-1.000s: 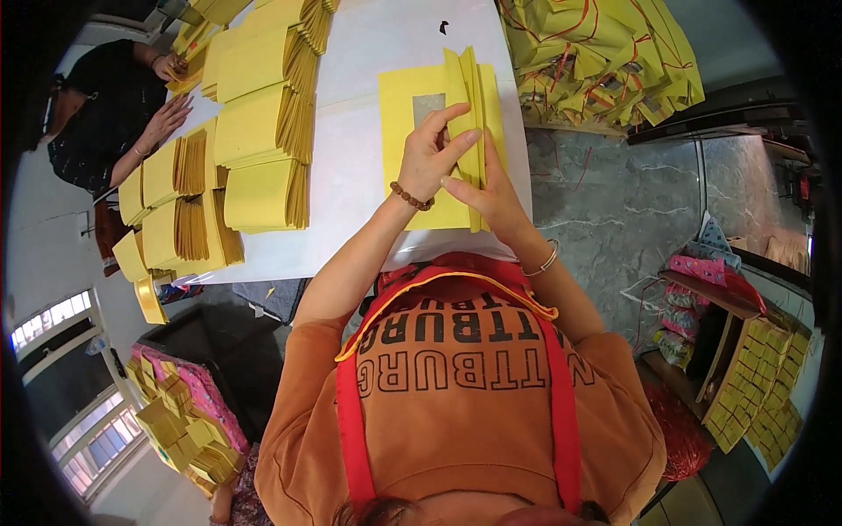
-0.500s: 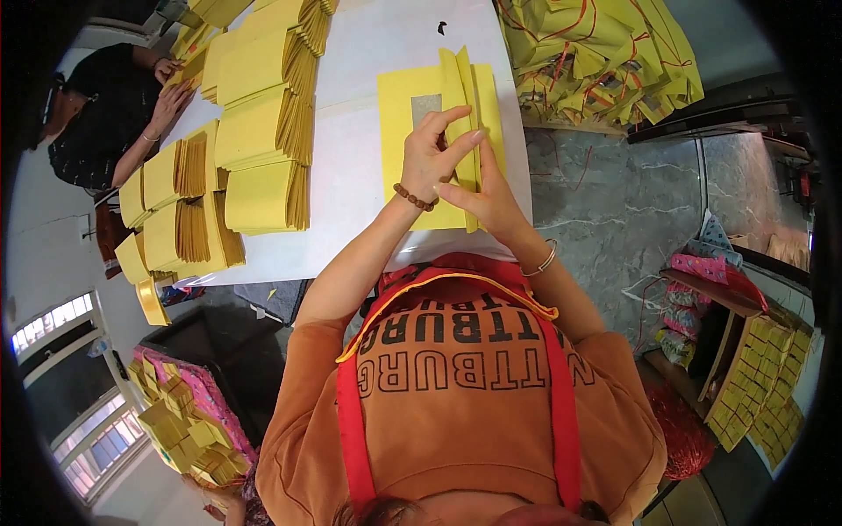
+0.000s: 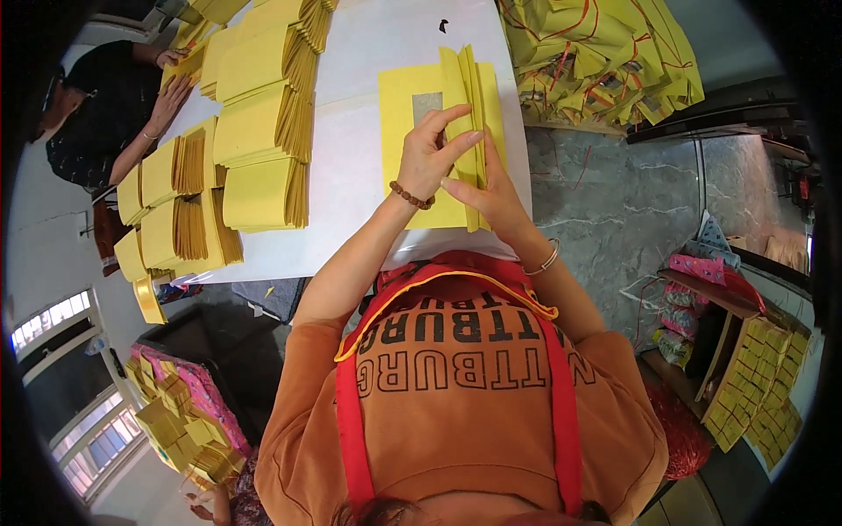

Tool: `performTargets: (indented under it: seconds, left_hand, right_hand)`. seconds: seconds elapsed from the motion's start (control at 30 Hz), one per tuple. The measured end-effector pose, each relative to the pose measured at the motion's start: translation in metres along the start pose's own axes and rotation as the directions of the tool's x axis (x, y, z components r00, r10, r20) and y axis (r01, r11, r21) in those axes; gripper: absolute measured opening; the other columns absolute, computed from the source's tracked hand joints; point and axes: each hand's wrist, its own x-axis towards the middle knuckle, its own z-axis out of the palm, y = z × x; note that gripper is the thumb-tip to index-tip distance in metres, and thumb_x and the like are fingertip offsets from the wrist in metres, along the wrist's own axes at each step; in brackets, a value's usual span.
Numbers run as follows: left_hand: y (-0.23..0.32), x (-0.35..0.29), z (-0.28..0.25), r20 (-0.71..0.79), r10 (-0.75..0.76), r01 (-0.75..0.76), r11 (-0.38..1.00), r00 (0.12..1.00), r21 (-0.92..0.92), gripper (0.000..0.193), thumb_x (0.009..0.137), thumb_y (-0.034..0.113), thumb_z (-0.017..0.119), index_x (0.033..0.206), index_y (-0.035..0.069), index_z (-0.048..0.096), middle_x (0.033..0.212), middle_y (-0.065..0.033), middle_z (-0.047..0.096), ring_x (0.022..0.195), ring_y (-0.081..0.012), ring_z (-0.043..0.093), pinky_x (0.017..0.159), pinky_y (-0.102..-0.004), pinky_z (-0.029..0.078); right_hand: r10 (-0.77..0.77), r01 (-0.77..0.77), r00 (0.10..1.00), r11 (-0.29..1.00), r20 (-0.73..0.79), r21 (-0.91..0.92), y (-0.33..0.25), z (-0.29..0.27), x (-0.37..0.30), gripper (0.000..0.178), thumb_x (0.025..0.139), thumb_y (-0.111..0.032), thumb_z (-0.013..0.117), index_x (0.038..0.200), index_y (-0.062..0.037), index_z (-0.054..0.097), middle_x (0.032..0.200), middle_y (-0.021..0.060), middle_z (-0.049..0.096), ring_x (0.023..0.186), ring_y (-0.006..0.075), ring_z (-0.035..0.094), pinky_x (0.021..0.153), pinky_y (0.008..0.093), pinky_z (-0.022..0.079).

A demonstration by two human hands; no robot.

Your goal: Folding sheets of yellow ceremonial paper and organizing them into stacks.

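Observation:
On the table's right part lies a flat yellow paper sheet (image 3: 399, 114) with a grey rectangular patch (image 3: 427, 106). Along its right side stands a narrow stack of folded yellow paper (image 3: 467, 79), its creased edges raised. My left hand (image 3: 428, 151) reaches across the sheet, thumb and forefinger closed on the folds. From the near right, my right hand (image 3: 493, 195) grips the lower part of the same folds, its thumb on the left side and its fingers on the right. The paper between the fingers is partly hidden.
Stacks of folded yellow paper (image 3: 254, 131) fill the table's left side. A person (image 3: 96, 114) works with yellow paper at the far left. A heap of yellow paper with red strings (image 3: 605, 53) lies beyond the right edge. A black scrap (image 3: 444, 25) lies on the white table (image 3: 351, 114).
Both my hands stay on the folds with only a very slight shift. At the far left, the other person's head and hands have moved a little.

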Motion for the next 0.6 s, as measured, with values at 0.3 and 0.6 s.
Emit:
performTargets:
  seconds: [0.3,0.6]
  left_hand:
    - [-0.006,0.001,-0.002,-0.004,-0.052,0.052,0.998,0.999,-0.033,0.027,0.081,0.013,0.064,0.106,0.004,0.062,0.071,0.0033,0.042,0.057,-0.0055,0.034,0.050,-0.0215,0.031]
    - [0.004,0.000,0.007,-0.153,0.123,-0.136,0.988,0.980,-0.075,0.029,0.080,0.006,0.057,0.109,0.005,0.060,0.071,0.0030,0.043,0.058,-0.0063,0.038,0.050,-0.0229,0.032]
  right_hand:
    - [0.015,-0.010,1.000,0.938,-0.012,0.346,-0.013,0.002,-0.003,0.079,0.084,-0.017,0.057,0.144,-0.0037,0.007,0.140,0.0097,0.027,0.127,0.0158,0.029,0.104,0.0289,0.026]
    - [-0.054,0.049,0.998,0.987,0.031,0.153,-0.011,0.003,-0.001,0.088,0.084,-0.022,0.059,0.140,0.0063,-0.002,0.142,0.0181,0.018,0.132,0.0217,0.021,0.106,0.0312,0.022]
